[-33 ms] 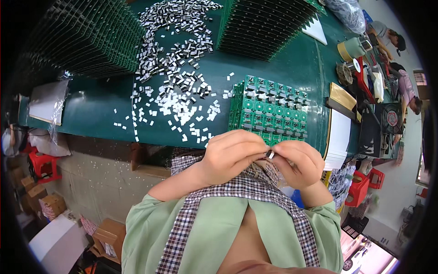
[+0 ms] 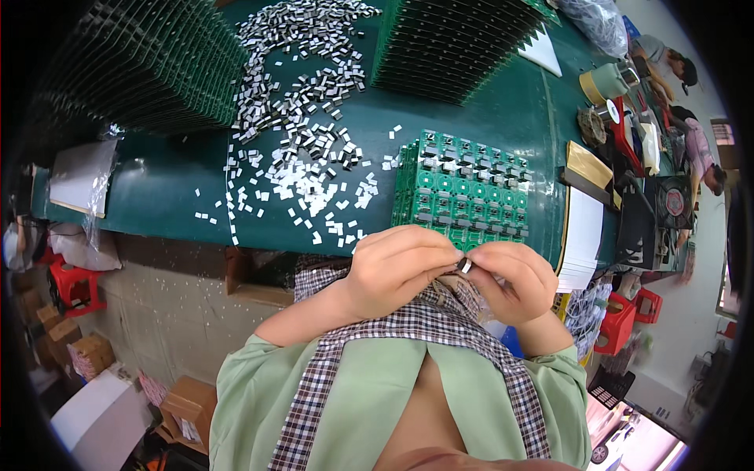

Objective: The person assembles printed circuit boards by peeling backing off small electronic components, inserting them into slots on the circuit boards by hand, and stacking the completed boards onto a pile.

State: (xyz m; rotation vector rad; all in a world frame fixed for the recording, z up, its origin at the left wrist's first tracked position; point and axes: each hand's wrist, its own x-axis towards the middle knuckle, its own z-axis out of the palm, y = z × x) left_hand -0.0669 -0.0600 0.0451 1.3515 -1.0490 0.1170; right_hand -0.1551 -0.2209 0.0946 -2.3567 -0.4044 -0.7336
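Head view: left hand (image 2: 404,263) and right hand (image 2: 514,282), fingertips pinching one small black-and-white block (image 2: 466,266), near stacked green circuit boards (image 2: 471,188). Step, apparently: two-handed block handling. Next move: likely needs steady fingertip control.

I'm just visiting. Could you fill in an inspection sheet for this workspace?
Surface: glossy dark-green tabletop.
Job's things: low block of stacked green circuit boards, near the front edge; small black-and-white rectangular piece, held; two tall green board stacks, farther back.
Clutter: loose small white and dark rectangular pieces, scattered; pale-green cylindrical bottle, right.
Hands: left hand and right hand, fingers pinched at the held piece.
Cables: nothing clearly seen.
Surroundings: red plastic stools, brown cardboard boxes, two people at right.
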